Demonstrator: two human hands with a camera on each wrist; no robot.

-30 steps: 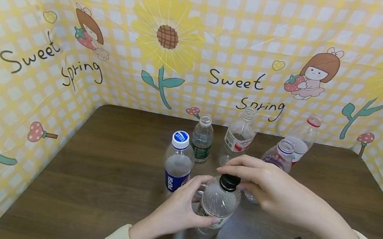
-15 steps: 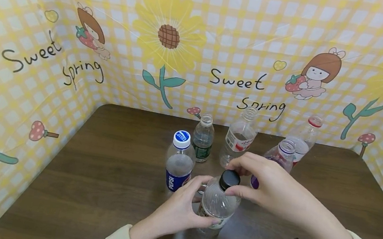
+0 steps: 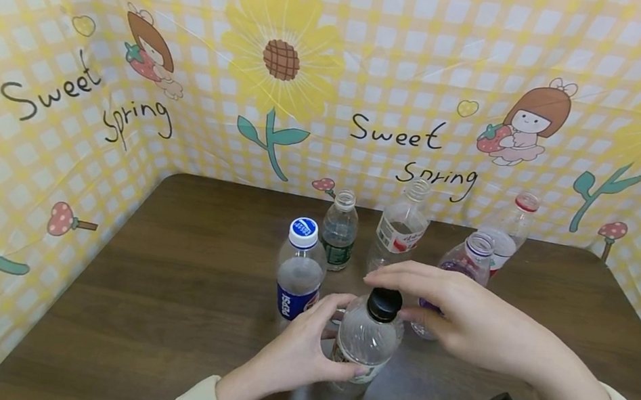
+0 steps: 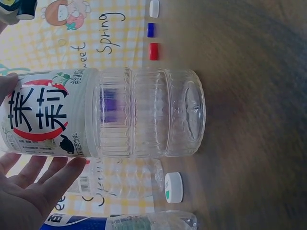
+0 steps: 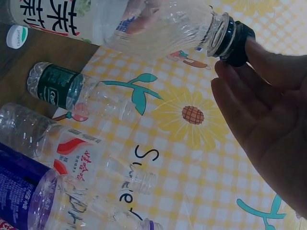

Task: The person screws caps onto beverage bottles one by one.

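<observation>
A clear plastic bottle with a black cap stands near the middle of the table. My left hand grips it around the body, thumb on the near side. In the left wrist view its pale label has large dark characters and a red ring, and the ribbed lower part looks empty. My right hand is at the top of this bottle. The right wrist view shows the thumb and fingertips pinching the cap from either side, with the cap on the bottle's neck.
A blue-labelled Pepsi bottle with a white cap stands left of the hands. Behind are uncapped bottles: a small green-labelled one, a red-and-white-labelled one, a purple-labelled one and a red-ringed one. Loose caps lie on the table.
My right hand turned at the cap, its fingers drawing back and thumb coming forward, then swung back to fingers stretched past the cap. The left hand and bottle stayed in place.
</observation>
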